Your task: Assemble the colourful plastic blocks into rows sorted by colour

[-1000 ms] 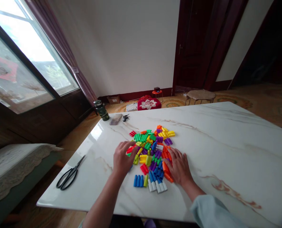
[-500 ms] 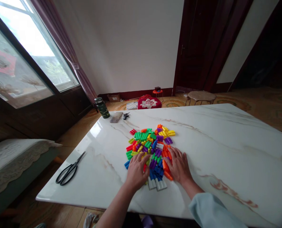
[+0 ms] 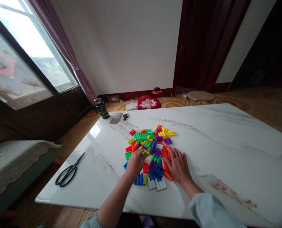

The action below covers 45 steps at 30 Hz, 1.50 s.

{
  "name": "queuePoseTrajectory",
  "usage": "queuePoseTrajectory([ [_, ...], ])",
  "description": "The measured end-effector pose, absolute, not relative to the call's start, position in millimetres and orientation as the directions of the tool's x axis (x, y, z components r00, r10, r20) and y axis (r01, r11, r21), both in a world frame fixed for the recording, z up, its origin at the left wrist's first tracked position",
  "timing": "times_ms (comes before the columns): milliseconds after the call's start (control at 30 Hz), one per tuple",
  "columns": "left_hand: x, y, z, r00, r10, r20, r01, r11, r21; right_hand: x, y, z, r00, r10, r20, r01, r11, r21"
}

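Note:
A heap of small plastic building pieces (image 3: pixel 152 141) in green, yellow, purple, red, orange, blue and white lies on the white marble table (image 3: pixel 226 148). My left hand (image 3: pixel 135 163) is on the heap's near left side, fingers curled over yellow-green pieces; whether it grips one is hidden. My right hand (image 3: pixel 177 166) lies flat on the heap's right edge with spread fingers, touching orange pieces (image 3: pixel 166 167). Blue and white pieces (image 3: pixel 155 182) sit just in front of both hands.
Black scissors (image 3: pixel 68 172) lie near the table's left edge. At the far left corner stand a dark green bottle (image 3: pixel 101 108), a small blurred object (image 3: pixel 115 117) and keys (image 3: pixel 125 116). A stool (image 3: pixel 199 96), a red cushion (image 3: pixel 149 103) and a box are on the floor beyond.
My left hand went from the heap's left side down to its near edge, then back up a little onto the yellow-green pieces. My right hand stayed in place.

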State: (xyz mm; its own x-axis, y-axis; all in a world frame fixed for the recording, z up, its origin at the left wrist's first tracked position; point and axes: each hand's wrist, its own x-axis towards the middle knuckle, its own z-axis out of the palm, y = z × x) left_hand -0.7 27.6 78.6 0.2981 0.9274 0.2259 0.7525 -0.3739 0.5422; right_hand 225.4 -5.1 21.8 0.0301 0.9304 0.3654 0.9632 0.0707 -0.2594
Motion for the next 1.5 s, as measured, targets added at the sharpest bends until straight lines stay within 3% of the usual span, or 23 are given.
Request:
queuePoseTrajectory([
  [133,-0.4,32.8,95.0,0.29,0.94,0.18,0.792,-0.341,0.506,224.7,-5.2,21.5,0.038,0.936,0.351,0.962,0.061,-0.267],
  [300,19.0,53.0,127.3,0.259,0.846,0.466,0.702,-0.496,0.511,223.6,-6.4,23.6,0.047,0.94,0.339,0.96,0.051,-0.275],
  [367,38.6,66.7,134.4,0.297,0.814,0.5,0.68,-0.547,0.487,223.4,-6.7,24.4,0.046,0.94,0.339,0.96,0.053,-0.277],
  [500,79.9,100.2,130.9,0.501,0.836,0.222,0.789,-0.547,0.281,223.4,-7.2,24.6,0.049,0.943,0.33,0.958,0.049,-0.282],
  [633,101.2,129.9,118.0,0.525,0.85,-0.031,0.847,-0.519,0.117,223.4,-7.1,23.8,0.056,0.952,0.3,0.957,0.034,-0.287],
  [867,95.7,140.3,119.2,0.547,0.835,-0.053,0.829,-0.532,0.175,223.2,-7.1,26.1,0.062,0.954,0.292,0.955,0.028,-0.296],
  [1167,45.2,119.7,165.4,0.691,0.709,-0.137,0.703,-0.617,0.354,223.5,-7.7,26.0,0.043,0.939,0.342,0.959,0.057,-0.277],
  [1300,27.3,91.0,155.4,0.752,0.643,-0.147,0.653,-0.694,0.304,223.3,-7.1,25.7,0.053,0.939,0.339,0.955,0.051,-0.293],
  [1500,26.0,67.6,116.6,0.695,0.718,-0.041,0.717,-0.688,0.11,223.3,-6.0,25.7,0.057,0.944,0.324,0.954,0.045,-0.298],
])
